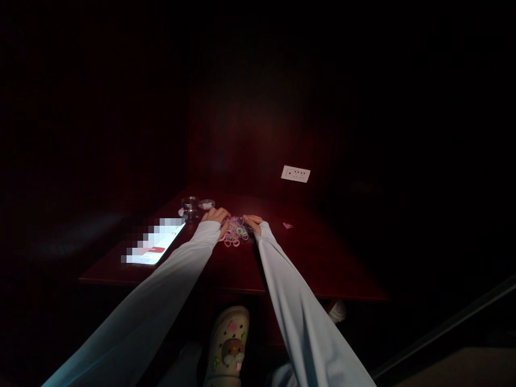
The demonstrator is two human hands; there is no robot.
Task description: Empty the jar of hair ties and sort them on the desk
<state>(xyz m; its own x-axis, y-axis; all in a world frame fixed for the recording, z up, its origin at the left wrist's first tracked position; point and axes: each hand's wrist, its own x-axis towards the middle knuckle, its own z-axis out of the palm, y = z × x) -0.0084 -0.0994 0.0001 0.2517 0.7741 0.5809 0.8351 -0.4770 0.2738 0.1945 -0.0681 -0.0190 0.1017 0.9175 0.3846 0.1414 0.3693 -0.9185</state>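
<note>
Both my arms, in pale blue sleeves, reach out over a dark red table (306, 269). My left hand (216, 216) and my right hand (253, 221) rest at a small heap of coloured little rubber bands (235, 233), one on each side of it. The fingers of both hands are curled down into the heap. The hands are small and dim in the frame, so I cannot make out whether any band is held.
A lit phone (155, 243) lies left of my left arm. A small clear jar (190, 205) and its lid (207, 204) stand behind my left hand. A tiny pink piece (287, 225) lies right. A white wall socket (295, 173) sits behind. A decorated clog (227, 344) shows below the table.
</note>
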